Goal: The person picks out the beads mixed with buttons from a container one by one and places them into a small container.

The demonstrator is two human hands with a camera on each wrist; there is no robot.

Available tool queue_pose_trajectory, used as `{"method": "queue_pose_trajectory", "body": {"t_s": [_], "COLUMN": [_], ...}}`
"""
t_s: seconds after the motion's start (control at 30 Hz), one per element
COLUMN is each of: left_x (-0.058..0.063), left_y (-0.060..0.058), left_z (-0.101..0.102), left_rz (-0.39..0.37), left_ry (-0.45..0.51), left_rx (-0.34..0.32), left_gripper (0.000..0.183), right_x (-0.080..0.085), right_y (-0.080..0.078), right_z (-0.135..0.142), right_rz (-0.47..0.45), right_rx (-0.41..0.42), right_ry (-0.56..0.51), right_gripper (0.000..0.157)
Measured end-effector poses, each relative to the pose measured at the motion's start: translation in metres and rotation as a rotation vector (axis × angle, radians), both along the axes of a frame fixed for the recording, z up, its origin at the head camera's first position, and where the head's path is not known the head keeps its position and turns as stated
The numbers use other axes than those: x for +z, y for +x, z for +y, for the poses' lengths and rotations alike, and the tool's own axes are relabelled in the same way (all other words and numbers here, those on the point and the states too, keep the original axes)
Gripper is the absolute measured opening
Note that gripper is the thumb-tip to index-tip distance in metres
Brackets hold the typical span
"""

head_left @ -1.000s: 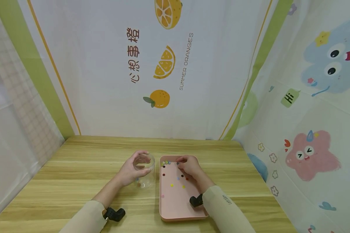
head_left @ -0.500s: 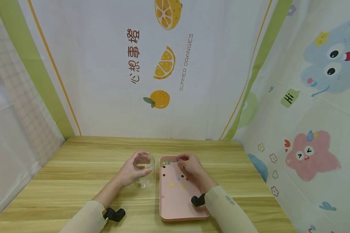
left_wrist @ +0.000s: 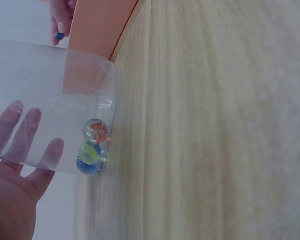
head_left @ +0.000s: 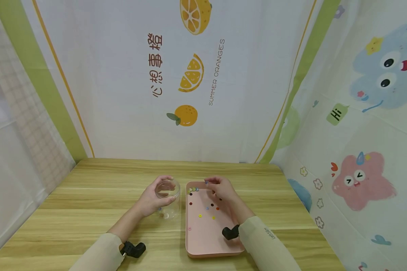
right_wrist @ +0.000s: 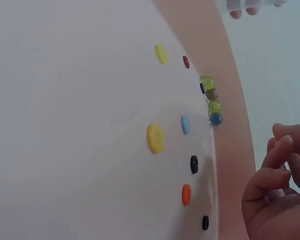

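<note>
My left hand [head_left: 152, 197] grips a clear plastic jar [head_left: 173, 207] by its upper part, fingers and thumb around it. Three glass marbles [left_wrist: 95, 131] lie at the jar's bottom in the left wrist view: one with orange, one with yellow-green, one blue. Over the far end of a pink tray [head_left: 203, 241], my right hand [head_left: 222, 190] pinches a blue marble [left_wrist: 59, 36] between its fingertips. Several more marbles [right_wrist: 215, 119] cluster in the tray's far left corner. Around them lie flat buttons, among them a yellow button [right_wrist: 155, 138] and an orange button [right_wrist: 186, 194].
The tray and jar stand side by side on a wood-grain table [head_left: 88, 210]. A printed white curtain [head_left: 129, 124] hangs behind its far edge, and another cloth [head_left: 325, 169] covers the right side. Black wrist cameras [head_left: 133, 249] sit at both sleeves.
My right hand has lifted the blue marble up from the tray's far end, shifting slightly away and uncovering a dark button. The left hand and jar have stayed still.
</note>
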State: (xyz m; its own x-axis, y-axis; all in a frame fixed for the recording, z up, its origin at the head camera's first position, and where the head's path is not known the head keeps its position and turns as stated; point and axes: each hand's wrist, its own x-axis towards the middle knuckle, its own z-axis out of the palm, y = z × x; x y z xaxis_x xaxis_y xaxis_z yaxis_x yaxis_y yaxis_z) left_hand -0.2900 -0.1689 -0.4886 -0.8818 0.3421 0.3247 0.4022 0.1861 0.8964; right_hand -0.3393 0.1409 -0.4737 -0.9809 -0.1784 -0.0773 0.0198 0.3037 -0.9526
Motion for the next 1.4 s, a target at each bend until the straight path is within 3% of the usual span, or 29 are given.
{"method": "queue_pose_trajectory", "body": {"t_s": [0.43, 1.4], "left_x": [-0.001, 0.0], "left_y": [-0.001, 0.001], "left_z": [0.001, 0.001], "left_rz": [0.007, -0.008], "left_ry": [0.001, 0.001], "left_rx": [0.007, 0.001], "left_gripper": [0.063, 0.064], "right_x": [0.004, 0.026], "right_y": [-0.002, 0.008], "right_z": [0.0, -0.01], "right_rz": [0.008, 0.073], "right_rx": [0.039, 0.074], "right_ry": [-0.102, -0.112], "right_gripper": [0.031, 0.033]}}
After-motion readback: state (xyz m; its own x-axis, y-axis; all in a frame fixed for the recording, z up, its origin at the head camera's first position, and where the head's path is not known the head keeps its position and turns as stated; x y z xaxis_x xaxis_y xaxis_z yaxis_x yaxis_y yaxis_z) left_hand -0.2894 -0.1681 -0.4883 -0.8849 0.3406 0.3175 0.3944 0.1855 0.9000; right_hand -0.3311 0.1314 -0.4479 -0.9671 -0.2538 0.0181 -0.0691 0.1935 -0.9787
